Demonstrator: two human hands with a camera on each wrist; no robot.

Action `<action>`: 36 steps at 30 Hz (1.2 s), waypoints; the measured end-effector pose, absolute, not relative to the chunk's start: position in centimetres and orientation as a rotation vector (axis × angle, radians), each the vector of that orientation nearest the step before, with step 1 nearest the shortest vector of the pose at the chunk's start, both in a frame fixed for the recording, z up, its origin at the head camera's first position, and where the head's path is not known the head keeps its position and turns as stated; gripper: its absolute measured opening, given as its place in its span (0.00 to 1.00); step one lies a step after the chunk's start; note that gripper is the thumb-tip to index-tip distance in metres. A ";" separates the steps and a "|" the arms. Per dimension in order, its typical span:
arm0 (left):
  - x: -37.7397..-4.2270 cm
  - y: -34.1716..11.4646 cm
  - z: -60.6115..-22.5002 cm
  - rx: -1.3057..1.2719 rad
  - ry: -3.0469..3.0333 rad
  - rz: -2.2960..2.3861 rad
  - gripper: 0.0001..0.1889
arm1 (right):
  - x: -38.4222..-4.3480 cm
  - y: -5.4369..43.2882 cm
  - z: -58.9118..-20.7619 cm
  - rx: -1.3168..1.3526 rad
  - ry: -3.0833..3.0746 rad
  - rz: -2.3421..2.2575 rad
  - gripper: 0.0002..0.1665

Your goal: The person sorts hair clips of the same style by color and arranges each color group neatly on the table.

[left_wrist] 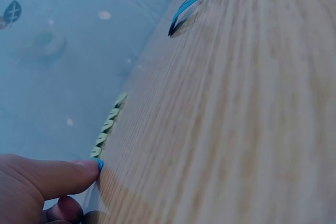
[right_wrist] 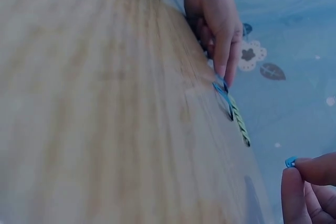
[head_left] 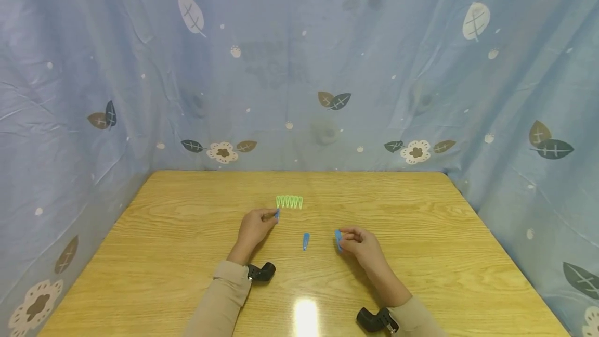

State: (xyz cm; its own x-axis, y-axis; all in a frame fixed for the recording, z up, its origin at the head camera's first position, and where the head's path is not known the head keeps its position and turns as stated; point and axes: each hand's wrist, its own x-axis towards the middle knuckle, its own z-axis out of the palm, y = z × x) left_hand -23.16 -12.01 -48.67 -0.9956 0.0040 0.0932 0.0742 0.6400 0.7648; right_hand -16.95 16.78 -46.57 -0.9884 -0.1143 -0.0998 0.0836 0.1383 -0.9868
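Between the thumb and fingers of my left hand [head_left: 254,229] is a blue snap hair clip [head_left: 277,215], pinched right by the near side of the leftmost green clip. Several light green snap hair clips [head_left: 291,201] lie side by side in a short row on the table. Another blue hair clip [head_left: 306,241] lies alone between the two hands; the left wrist view shows this bent blue clip [left_wrist: 190,7] from the side. My right hand [head_left: 364,246] pinches a third blue hair clip [head_left: 338,240], whose end shows above the fingertips in the right wrist view [right_wrist: 291,162].
The wooden table [head_left: 421,212] has its far edge against a blue curtain [head_left: 290,66] with leaf and flower prints, which also hangs at both sides. Black wrist cameras sit at the left cuff [head_left: 262,272] and right cuff [head_left: 374,320]. A bright reflection shows near the front.
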 end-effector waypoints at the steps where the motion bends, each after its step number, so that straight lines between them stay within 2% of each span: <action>1: -23.2 -12.0 -48.6 -0.064 -2.766 -1.299 0.15 | -17.1 16.6 -46.5 -0.043 2.252 -1.966 0.21; 22: -23.5 -12.1 -48.5 -0.050 -2.754 -1.313 0.16 | -21.6 9.4 -45.4 -0.157 2.270 -2.001 0.17; 36: -23.4 -12.1 -49.0 -0.068 -2.769 -1.312 0.15 | -24.4 5.0 -45.9 -0.088 2.380 -1.848 0.16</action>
